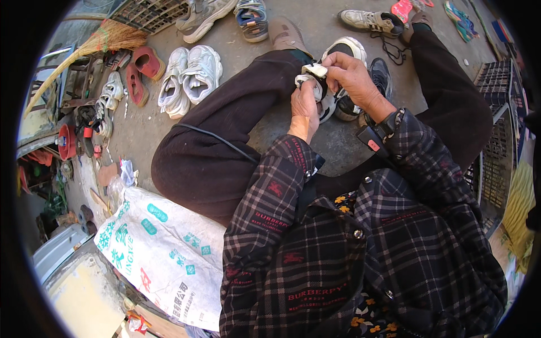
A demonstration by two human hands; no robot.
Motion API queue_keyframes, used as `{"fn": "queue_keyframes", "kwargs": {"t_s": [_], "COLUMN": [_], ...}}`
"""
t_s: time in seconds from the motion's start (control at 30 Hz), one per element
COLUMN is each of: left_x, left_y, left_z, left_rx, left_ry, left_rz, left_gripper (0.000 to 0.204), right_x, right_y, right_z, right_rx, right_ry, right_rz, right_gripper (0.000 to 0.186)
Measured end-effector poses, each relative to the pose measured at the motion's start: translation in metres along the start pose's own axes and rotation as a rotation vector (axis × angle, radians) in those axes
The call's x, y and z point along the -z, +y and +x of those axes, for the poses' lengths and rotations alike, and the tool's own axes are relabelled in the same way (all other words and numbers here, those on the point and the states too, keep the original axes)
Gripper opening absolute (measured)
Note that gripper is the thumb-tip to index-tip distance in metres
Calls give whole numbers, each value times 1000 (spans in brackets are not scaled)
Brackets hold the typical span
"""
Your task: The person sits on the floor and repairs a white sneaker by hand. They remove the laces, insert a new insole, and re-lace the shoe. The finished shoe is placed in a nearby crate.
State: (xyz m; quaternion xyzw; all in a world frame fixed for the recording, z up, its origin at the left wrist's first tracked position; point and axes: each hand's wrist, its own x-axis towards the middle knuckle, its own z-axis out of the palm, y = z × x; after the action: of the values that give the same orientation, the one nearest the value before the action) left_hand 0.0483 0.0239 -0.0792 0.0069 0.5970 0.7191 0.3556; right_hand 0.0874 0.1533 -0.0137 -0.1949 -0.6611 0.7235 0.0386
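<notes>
Between my knees, my left hand (305, 106) is closed around a white and black sneaker (313, 82), partly hidden by the fingers. From the right, my right hand (356, 80) has its thumb and fingers closed at the white upper edge of the same sneaker; exactly what they pinch is too small to make out. Just behind and to the right lies another white sneaker (350, 48), partly covered by my right hand. A dark sneaker (381, 77) rests on the ground beside my right wrist.
To the left stand a pair of white sneakers (201, 73) and red clogs (150, 62). A straw broom (107, 37) leans at the far left. Grey shoes (204, 19) and a white sneaker with dark laces (369, 21) lie ahead. A white woven sack (169, 248) and black crates (496, 163) flank me.
</notes>
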Motion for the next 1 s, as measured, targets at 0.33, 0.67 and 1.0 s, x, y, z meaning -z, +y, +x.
{"fn": "queue_keyframes", "kwargs": {"t_s": [0.33, 0.67, 1.0], "left_x": [3, 6, -5], "left_y": [0, -10, -1], "left_z": [-1, 6, 7], "left_rx": [-37, -262, -233], "left_ry": [-34, -109, 94], "left_rz": [43, 283, 503], "left_gripper": [27, 23, 47], "right_x": [5, -10, 2], "right_y": [12, 6, 8], "right_z": [6, 9, -1], "right_rx": [-69, -35, -10], "right_ry": [110, 63, -63], "right_rz": [-297, -216, -28], "right_gripper": [17, 30, 22]}}
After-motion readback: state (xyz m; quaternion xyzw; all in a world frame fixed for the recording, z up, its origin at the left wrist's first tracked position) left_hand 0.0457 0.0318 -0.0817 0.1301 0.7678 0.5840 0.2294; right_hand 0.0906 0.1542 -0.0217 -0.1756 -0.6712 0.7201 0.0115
